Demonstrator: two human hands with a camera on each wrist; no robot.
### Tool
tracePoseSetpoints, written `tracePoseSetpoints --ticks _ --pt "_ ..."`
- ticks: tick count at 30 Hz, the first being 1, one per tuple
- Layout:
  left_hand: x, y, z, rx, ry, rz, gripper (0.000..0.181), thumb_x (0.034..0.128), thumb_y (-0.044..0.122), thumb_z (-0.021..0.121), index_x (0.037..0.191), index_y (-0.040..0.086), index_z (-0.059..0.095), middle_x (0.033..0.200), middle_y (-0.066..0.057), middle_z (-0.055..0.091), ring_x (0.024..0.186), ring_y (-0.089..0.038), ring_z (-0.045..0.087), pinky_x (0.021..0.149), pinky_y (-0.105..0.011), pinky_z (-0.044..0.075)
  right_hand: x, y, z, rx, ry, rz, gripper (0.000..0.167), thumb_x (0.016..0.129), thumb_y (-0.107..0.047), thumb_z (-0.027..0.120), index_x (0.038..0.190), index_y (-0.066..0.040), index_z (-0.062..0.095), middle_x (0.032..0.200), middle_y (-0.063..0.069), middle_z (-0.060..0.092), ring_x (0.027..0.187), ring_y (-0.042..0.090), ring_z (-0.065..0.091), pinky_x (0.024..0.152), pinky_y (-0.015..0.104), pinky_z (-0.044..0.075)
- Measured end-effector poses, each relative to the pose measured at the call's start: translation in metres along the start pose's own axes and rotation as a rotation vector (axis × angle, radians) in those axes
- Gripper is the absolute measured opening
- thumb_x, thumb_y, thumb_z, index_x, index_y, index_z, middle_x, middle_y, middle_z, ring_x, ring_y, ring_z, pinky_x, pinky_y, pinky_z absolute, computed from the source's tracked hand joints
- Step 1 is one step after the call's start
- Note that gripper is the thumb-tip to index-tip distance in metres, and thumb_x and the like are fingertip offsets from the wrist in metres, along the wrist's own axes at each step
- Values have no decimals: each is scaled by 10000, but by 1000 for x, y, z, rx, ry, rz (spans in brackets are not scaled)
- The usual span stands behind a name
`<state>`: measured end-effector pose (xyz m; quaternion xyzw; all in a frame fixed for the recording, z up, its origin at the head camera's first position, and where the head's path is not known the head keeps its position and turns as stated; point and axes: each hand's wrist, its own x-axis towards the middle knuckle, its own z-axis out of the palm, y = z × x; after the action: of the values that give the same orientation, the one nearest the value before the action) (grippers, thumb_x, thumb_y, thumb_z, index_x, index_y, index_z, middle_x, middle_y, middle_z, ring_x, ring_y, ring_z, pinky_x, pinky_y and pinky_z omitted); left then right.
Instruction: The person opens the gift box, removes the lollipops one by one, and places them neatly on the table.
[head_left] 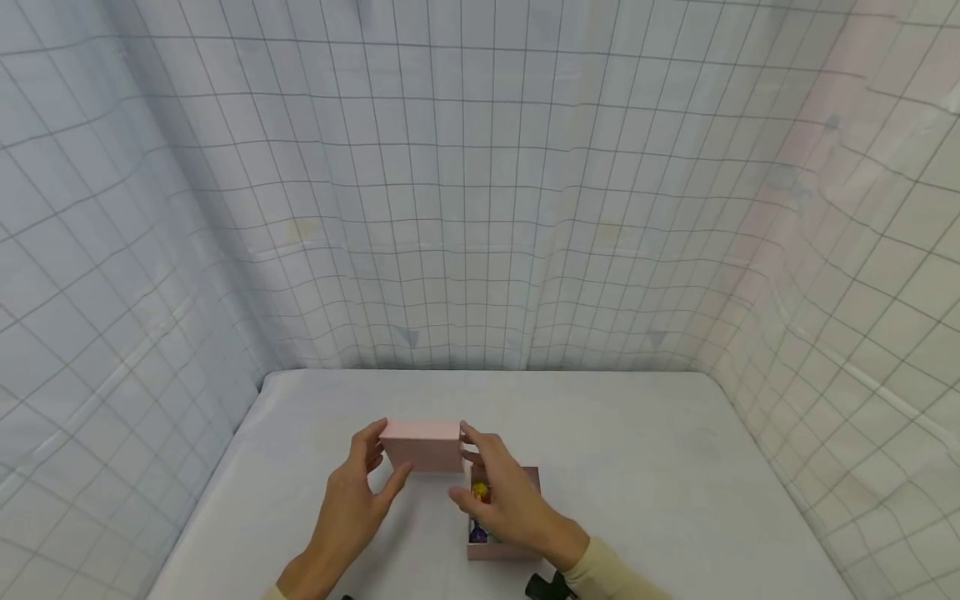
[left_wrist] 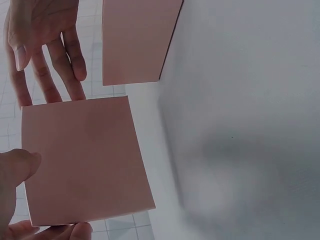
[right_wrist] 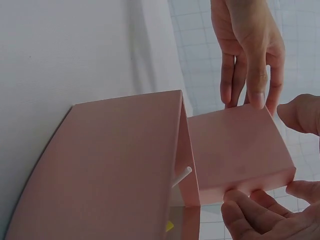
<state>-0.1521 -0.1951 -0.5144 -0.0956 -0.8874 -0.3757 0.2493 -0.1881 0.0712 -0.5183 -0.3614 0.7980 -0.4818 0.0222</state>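
Observation:
Above the table a square pink box lid [head_left: 424, 454] is tilted up, its flat face towards me; its far side is hidden. My left hand [head_left: 348, 504] grips its left end, with the thumb on the face and the fingers along the edge in the left wrist view. At the other end, the fingers of my right hand [head_left: 513, 504] touch the edge; that thumb stands apart from it. Under my right hand sits an open pink box [head_left: 504, 552] with small colourful things inside, among them a yellow one [head_left: 480, 490]. A white stick [right_wrist: 182, 176] shows inside the box in the right wrist view.
The white table [head_left: 637, 467] spreads around the box. Behind it and on both sides hang white curtains [head_left: 480, 208] with a dark grid. A black device [head_left: 549, 587] sits by my right wrist, close to the box's near edge.

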Motion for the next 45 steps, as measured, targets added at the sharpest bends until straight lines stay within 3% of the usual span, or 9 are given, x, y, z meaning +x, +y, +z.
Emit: tracePoseSetpoints --ticks 5,9,16,21,29,37,42,45 --pt "-3 -4 -3 -15 -40 -44 938 972 43 946 1740 -47 417 1649 -349 627 1333 -544 775 1049 -540 677 4 -2 4 -26 -29 22 894 1169 -341 743 1850 -77 229 1789 174 452 1639 360 581 1242 573 606" --pt "-6 -8 -5 6 -72 -73 945 973 54 949 1754 -27 424 1658 -330 631 1312 -537 790 1040 -529 688 4 -2 6 -60 -45 41 879 1168 -359 741 1837 -52 260 1831 150 449 1663 334 551 1270 567 586" --pt "-10 -13 -10 68 -151 -100 807 983 98 951 1639 -39 501 1560 -332 711 1246 -494 827 1016 -589 702 3 2 7 -160 -97 89 841 1175 -417 715 1822 -49 324 1850 130 466 1686 336 518 1348 591 508" --pt "-10 -15 -12 76 -191 -123 698 1014 151 931 1569 -22 544 1524 -308 743 1224 -501 829 1004 -606 703 5 7 8 -228 -141 97 805 1165 -409 727 1789 -27 393 1805 152 525 1689 353 512 1414 667 384" --pt "-10 -19 -12 105 -251 -216 637 1028 150 912 1547 -38 592 1395 -367 781 1184 -482 838 979 -604 712 4 9 12 -322 -219 93 745 1139 -402 759 1734 -35 503 1771 120 582 1701 391 487 1429 742 297" --pt "-7 -19 -11 163 -315 -296 637 1018 154 913 1559 -17 624 1509 -341 734 1326 -523 780 1070 -641 684 3 10 14 -332 -255 108 735 1154 -403 737 1749 -45 496 1808 68 546 1743 374 410 1452 753 209" --pt "-8 -19 -10 164 -319 -292 624 1012 149 913 1552 -11 645 1565 -308 707 1425 -532 721 1164 -665 630 2 9 14 -329 -253 99 729 1159 -399 724 1748 -37 494 1806 102 543 1732 404 424 1442 770 218" --pt "-11 -19 -8 169 -308 -258 616 1004 150 918 1543 1 660 1560 -275 715 1470 -512 696 1202 -670 602 1 9 14 -325 -243 91 715 1160 -393 717 1743 -39 502 1797 113 552 1719 412 445 1434 778 234"
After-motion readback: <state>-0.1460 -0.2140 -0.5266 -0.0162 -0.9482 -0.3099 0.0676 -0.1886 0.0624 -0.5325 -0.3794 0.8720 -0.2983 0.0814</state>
